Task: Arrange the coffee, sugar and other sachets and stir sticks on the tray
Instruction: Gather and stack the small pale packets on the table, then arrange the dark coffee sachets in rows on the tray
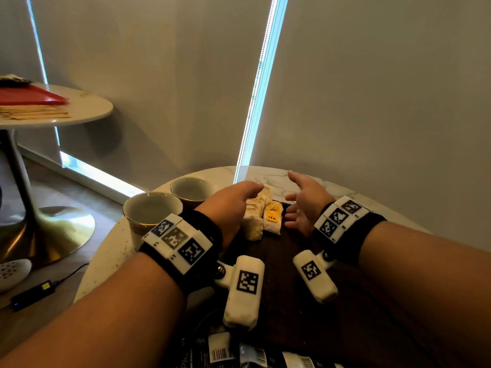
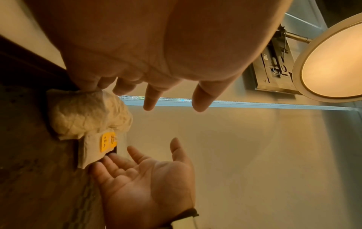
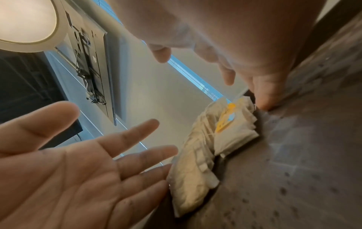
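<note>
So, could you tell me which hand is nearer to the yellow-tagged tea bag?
Right hand: its fingertips reach the tea bag. Left hand is beyond the neighbouring bags.

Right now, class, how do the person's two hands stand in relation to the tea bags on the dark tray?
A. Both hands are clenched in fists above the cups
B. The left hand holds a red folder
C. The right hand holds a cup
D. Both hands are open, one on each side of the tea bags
D: the left hand and right hand flank the tea bags on the tray, fingers straight.
</note>
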Demonstrator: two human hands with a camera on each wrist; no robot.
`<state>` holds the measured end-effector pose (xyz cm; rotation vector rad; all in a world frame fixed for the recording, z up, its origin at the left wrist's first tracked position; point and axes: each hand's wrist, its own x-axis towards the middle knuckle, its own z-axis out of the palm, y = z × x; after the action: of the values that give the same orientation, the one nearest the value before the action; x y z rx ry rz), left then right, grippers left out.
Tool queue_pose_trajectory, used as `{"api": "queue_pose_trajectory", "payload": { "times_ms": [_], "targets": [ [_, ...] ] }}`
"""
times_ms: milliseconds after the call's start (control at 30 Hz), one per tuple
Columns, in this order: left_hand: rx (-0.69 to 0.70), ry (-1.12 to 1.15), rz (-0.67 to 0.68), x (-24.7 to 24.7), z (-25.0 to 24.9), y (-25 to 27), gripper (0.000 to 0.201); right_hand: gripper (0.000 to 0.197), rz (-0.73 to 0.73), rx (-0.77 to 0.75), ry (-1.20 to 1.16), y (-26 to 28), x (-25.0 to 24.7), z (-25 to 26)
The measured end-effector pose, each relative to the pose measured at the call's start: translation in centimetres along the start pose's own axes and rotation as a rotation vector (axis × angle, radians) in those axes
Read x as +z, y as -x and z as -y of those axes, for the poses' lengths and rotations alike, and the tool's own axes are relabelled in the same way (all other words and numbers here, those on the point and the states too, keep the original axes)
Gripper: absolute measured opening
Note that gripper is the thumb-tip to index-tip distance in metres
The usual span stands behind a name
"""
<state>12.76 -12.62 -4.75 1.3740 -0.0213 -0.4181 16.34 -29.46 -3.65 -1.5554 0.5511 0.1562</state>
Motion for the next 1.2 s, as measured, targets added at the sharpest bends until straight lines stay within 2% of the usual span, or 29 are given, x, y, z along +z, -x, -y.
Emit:
{"api": "queue_pose_trajectory", "payload": {
  "times_ms": [100, 267, 433, 533, 667, 833, 867, 967, 1033, 1100, 1200],
  "targets": [
    [-0.006, 0.051, 0.02, 0.0, -0.1, 0.0, 0.047, 0.077, 0.071, 0.003, -0.024, -0.6, 0.7, 0.0],
    [0.001, 0.068, 0.033, 0.1, -0.2, 0.2, 0.048, 0.075, 0.068, -0.017, 0.012, -1.0, 0.9, 0.1],
    [0.076, 0.09, 0.024, -0.3, -0.5, 0.3, 0.034, 0.075, -0.015, -0.07, 0.128, 0.3, -2.1, 1.0],
    [0.112, 0.112, 0.04, -0.8, -1.1, 0.6, 0.024, 0.064, -0.047, -0.092, 0.215, 2.5, -5.2, 1.5],
    [0.181, 0.169, 0.079, -0.7, -2.4, 1.7, 0.026, 0.054, -0.113, -0.116, 0.297, 6.6, -9.8, 1.7],
    [0.315, 0.195, 0.055, 0.4, -5.5, 4.6, 0.024, 0.047, -0.112, -0.12, 0.344, 12.0, -15.6, 0.6],
    [0.345, 0.181, 0.054, 0.8, -6.0, 5.4, 0.03, 0.044, -0.105, -0.118, 0.364, 13.1, -16.3, 0.3],
    [0.409, 0.112, 0.086, 2.6, -7.1, 7.7, 0.048, 0.028, -0.07, -0.158, 0.451, 15.8, -18.4, -1.1],
    [0.416, 0.034, 0.137, 4.3, -7.3, 9.3, 0.045, 0.023, -0.046, -0.205, 0.571, 17.4, -19.6, -2.3],
    [0.422, -0.015, 0.2, 6.5, -7.2, 10.6, 0.034, 0.02, -0.045, -0.231, 0.692, 19.2, -20.6, -3.5],
    [0.405, -0.049, 0.288, 10.3, -6.2, 12.2, 0.026, 0.018, 0.0, -0.217, 0.868, 22.1, -21.3, -5.1]
  ]
}}
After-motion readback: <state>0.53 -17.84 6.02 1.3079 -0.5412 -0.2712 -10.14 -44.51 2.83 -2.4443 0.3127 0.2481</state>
